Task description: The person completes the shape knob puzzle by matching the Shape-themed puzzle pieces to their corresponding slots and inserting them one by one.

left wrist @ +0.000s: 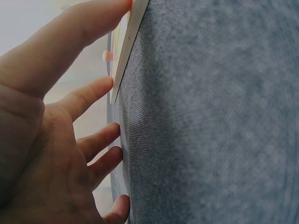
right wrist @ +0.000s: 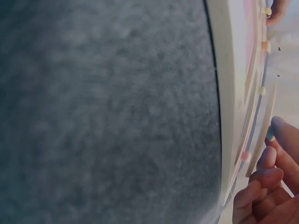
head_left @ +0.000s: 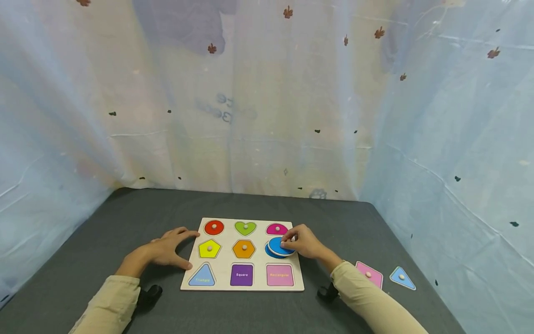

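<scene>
A wooden shape puzzle board (head_left: 225,257) lies flat on the dark table. My right hand (head_left: 305,241) pinches the knob of a blue oval puzzle piece (head_left: 277,245) and holds it over the blue oval recess (head_left: 271,253), slightly offset from it. In the right wrist view the oval piece (right wrist: 263,135) is raised above the board and tilted. My left hand (head_left: 168,247) has its fingers spread, thumb and index finger touching the board's left edge. Knobbed pieces sit in the board: red circle (head_left: 214,227), green heart (head_left: 245,228), magenta half-round (head_left: 276,228), yellow pentagon (head_left: 209,249), orange hexagon (head_left: 244,249).
The board's front row shows printed triangle (head_left: 202,275), square (head_left: 242,274) and rectangle (head_left: 280,275) recesses. Right of the board lie a pink knobbed piece (head_left: 371,274), partly behind the right sleeve, and a blue triangle piece (head_left: 402,278). A patterned curtain (head_left: 267,153) surrounds the table.
</scene>
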A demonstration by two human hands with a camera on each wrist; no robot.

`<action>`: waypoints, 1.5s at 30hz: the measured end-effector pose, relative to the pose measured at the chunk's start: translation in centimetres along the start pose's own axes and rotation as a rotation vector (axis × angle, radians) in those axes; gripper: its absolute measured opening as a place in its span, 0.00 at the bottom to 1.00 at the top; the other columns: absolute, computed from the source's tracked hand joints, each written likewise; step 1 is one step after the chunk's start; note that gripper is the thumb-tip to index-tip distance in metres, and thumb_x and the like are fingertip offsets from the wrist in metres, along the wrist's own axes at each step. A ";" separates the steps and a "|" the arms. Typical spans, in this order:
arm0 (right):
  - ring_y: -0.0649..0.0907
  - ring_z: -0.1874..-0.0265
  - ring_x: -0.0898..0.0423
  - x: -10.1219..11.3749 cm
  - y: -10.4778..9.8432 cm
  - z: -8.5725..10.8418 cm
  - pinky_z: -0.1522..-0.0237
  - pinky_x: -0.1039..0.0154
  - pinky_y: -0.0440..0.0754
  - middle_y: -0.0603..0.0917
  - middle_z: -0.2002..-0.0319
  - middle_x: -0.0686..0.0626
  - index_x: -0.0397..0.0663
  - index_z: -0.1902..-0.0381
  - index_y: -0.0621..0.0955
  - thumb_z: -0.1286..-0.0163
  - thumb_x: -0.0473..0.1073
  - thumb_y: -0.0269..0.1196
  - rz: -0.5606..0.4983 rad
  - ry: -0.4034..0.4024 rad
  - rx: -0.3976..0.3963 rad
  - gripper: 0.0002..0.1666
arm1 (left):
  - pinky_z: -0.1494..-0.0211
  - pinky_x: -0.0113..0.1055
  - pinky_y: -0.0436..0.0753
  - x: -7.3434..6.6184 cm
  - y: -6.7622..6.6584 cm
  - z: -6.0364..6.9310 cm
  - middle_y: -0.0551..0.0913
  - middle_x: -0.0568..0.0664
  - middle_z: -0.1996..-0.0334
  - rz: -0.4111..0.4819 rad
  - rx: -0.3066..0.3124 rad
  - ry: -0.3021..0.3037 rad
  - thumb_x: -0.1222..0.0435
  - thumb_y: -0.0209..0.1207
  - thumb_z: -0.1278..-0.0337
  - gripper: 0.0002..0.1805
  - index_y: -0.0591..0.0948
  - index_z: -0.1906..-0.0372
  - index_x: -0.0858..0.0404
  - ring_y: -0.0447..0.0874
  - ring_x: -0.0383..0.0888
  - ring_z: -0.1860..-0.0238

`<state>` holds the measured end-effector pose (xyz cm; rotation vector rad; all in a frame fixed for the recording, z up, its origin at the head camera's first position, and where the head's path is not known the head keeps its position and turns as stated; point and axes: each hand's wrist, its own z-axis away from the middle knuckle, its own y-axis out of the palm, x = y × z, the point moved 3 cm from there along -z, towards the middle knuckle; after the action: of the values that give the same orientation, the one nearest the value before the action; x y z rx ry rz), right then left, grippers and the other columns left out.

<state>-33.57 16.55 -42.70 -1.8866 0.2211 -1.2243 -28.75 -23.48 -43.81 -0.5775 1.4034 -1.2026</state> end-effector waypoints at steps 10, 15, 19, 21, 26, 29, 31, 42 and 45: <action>0.74 0.77 0.59 0.1 0.9 -0.7 0.75 0.71 0.72 0.84 0.75 0.43 0.36 0.68 0.88 0.34 0.34 0.69 0.006 0.045 0.018 0.05 | 0.42 0.82 0.61 -0.2 -0.1 0.1 0.61 0.71 0.28 0.004 -0.003 -0.004 0.45 0.75 0.58 0.51 0.68 0.27 0.55 0.59 0.76 0.30; 0.74 0.76 0.60 -0.1 1.2 -0.9 0.76 0.71 0.72 0.83 0.76 0.46 0.37 0.68 0.88 0.34 0.35 0.70 0.011 0.070 0.021 0.05 | 0.42 0.83 0.60 -0.2 -0.1 0.2 0.61 0.71 0.28 0.012 -0.001 0.000 0.45 0.75 0.58 0.51 0.68 0.27 0.56 0.59 0.76 0.30; 0.74 0.77 0.60 -0.1 1.3 -1.0 0.76 0.71 0.72 0.83 0.75 0.47 0.37 0.68 0.88 0.34 0.35 0.70 0.019 0.075 0.026 0.05 | 0.43 0.83 0.61 -0.1 0.0 0.1 0.61 0.71 0.28 0.011 -0.001 0.005 0.45 0.76 0.58 0.51 0.68 0.27 0.56 0.59 0.76 0.30; 0.74 0.77 0.61 -0.1 1.4 -1.0 0.76 0.71 0.71 0.83 0.75 0.47 0.37 0.68 0.88 0.34 0.35 0.70 0.025 0.083 0.029 0.05 | 0.43 0.83 0.61 -0.1 -0.1 0.1 0.61 0.71 0.28 0.009 -0.001 0.007 0.45 0.76 0.58 0.51 0.68 0.27 0.56 0.59 0.76 0.30; 0.74 0.77 0.61 -0.2 1.5 -1.2 0.76 0.71 0.71 0.82 0.75 0.49 0.38 0.67 0.88 0.34 0.36 0.69 0.030 0.109 0.044 0.05 | 0.43 0.83 0.61 -0.1 -0.1 0.1 0.62 0.71 0.28 0.007 -0.004 0.010 0.45 0.75 0.57 0.51 0.68 0.27 0.56 0.60 0.76 0.30; 0.74 0.77 0.61 -0.2 1.4 -1.2 0.75 0.71 0.71 0.82 0.75 0.49 0.38 0.66 0.88 0.33 0.37 0.69 0.022 0.106 0.066 0.06 | 0.43 0.83 0.61 -0.2 -0.1 0.2 0.62 0.71 0.28 0.008 -0.005 0.012 0.45 0.75 0.57 0.51 0.68 0.27 0.56 0.60 0.76 0.30; 0.75 0.77 0.61 -0.2 1.2 -1.1 0.75 0.71 0.73 0.84 0.73 0.47 0.37 0.64 0.88 0.32 0.38 0.68 0.006 0.096 0.083 0.07 | 0.44 0.83 0.61 -0.2 -0.1 0.2 0.62 0.71 0.29 0.011 -0.006 0.014 0.45 0.75 0.57 0.51 0.68 0.27 0.56 0.60 0.76 0.31; 0.83 0.68 0.51 0.4 -1.8 0.7 0.64 0.61 0.86 0.88 0.59 0.42 0.35 0.52 0.86 0.26 0.45 0.63 -0.038 0.128 0.070 0.17 | 0.42 0.83 0.59 0.0 0.1 0.2 0.61 0.71 0.28 0.025 0.003 0.005 0.45 0.75 0.57 0.51 0.67 0.26 0.55 0.58 0.76 0.30; 0.85 0.65 0.44 0.6 -2.9 1.3 0.62 0.61 0.86 0.88 0.56 0.41 0.34 0.50 0.85 0.25 0.45 0.62 -0.046 0.119 0.062 0.18 | 0.42 0.83 0.60 0.0 0.1 0.1 0.61 0.71 0.28 0.027 0.000 0.006 0.45 0.75 0.57 0.51 0.67 0.26 0.55 0.58 0.76 0.29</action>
<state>-33.07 18.71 -40.35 -1.7766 0.2016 -1.3610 -28.62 -23.53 -43.85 -0.5540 1.4125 -1.1838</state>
